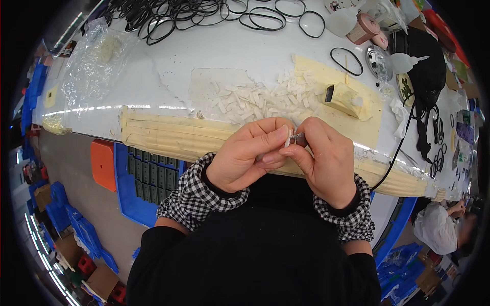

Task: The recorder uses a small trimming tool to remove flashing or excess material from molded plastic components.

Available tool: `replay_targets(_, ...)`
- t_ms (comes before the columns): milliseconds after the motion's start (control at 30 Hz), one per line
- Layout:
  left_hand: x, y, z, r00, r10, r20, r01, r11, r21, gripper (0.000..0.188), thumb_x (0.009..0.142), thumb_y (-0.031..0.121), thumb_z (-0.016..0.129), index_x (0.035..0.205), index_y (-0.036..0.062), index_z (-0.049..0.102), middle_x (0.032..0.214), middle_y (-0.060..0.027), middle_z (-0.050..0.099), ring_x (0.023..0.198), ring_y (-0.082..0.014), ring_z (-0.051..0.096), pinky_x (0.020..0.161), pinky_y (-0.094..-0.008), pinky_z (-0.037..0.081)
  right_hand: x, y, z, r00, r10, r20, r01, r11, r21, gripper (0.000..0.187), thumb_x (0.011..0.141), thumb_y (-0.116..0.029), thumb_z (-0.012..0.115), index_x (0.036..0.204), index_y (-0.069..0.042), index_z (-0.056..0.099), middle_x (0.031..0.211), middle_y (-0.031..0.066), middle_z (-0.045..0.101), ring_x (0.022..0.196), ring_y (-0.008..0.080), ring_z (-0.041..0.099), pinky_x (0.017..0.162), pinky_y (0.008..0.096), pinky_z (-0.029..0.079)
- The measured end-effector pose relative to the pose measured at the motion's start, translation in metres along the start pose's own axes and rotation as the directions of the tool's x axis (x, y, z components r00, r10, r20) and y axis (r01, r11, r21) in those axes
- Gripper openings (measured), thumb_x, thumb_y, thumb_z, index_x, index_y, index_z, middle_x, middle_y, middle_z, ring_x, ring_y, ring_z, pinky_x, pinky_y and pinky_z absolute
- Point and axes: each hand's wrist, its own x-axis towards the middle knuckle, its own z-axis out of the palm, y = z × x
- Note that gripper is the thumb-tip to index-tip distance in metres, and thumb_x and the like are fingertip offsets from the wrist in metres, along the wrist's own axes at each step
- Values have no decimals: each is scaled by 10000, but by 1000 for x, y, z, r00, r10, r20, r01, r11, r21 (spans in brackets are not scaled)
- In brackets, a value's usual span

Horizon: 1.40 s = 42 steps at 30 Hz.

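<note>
Closest in, at bottom centre, a checked black-and-white fabric cuff sits on each wrist. Past those, mid-frame, the left hand has a small, thin white strip pinched between thumb and fingers, so that grip is definitely on something. The right hand has its fingertips closed around a tiny shiny greyish bit right next to the strip, too small to say what it is or whether the two are joined.

So I'd call it one piece mid-handling, not finished. Lower left, the blue plastic crate has dark green rectangular blocks in neat rows, but no idea if those are part of it.

Just beyond the hands on the white bench there's a messy heap of loose off-white strips, so plenty lying about; can't tell if they're done, waiting or scrap. Farthest up, top left to centre, is a tangle of thin black loops, none in either hand.
</note>
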Motion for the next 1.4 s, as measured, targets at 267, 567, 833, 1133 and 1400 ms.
replay_targets(267, -1, -1, -1, 1000, 17, 0, -17, 1000, 4, 177, 988, 201, 475, 963, 40, 543, 775, 51, 468, 599, -12, 342, 570, -166, 320, -1, 0, 1, 1000, 8, 9, -7, 1000, -22, 325, 792, -392, 660, 811, -91, 540, 669, 40, 518, 578, 222, 566, 478, 323, 432)
replay_targets(567, -1, 1, 0, 1000, 3, 25, -3, 1000, -4, 164, 989, 198, 471, 926, 56, 525, 764, 52, 452, 593, -17, 338, 565, -174, 312, -2, 0, 1, 1000, 2, 15, -2, 1000, -29, 332, 784, -408, 661, 807, -96, 549, 660, 40, 503, 569, 215, 556, 475, 321, 428)
replay_targets(833, -1, 1, -1, 999, 1, 50, 1, 1000, -30, 161, 990, 195, 468, 925, 59, 524, 771, 48, 455, 594, -17, 336, 568, -176, 311, 0, -1, 1, 1000, 6, 1, -6, 1000, -21, 353, 778, -421, 666, 790, -93, 536, 661, 39, 500, 573, 215, 556, 476, 322, 429)
replay_targets(1133, 0, -1, -2, 998, 3, 59, 0, 999, -39, 164, 992, 199, 465, 926, 56, 515, 762, 50, 444, 597, -16, 337, 576, -173, 320, -1, -1, -1, 1000, -9, 27, 10, 999, -32, 335, 775, -408, 672, 809, -98, 552, 667, 34, 510, 574, 212, 558, 478, 319, 430)
replay_targets(1400, -1, -2, -3, 997, -16, 78, 22, 997, -68, 171, 993, 205, 465, 920, 57, 510, 762, 50, 436, 599, -13, 339, 584, -167, 330, -1, -1, -1, 1000, 9, 23, -8, 1000, -10, 318, 777, -393, 673, 823, -99, 561, 667, 36, 509, 575, 214, 560, 484, 319, 433)
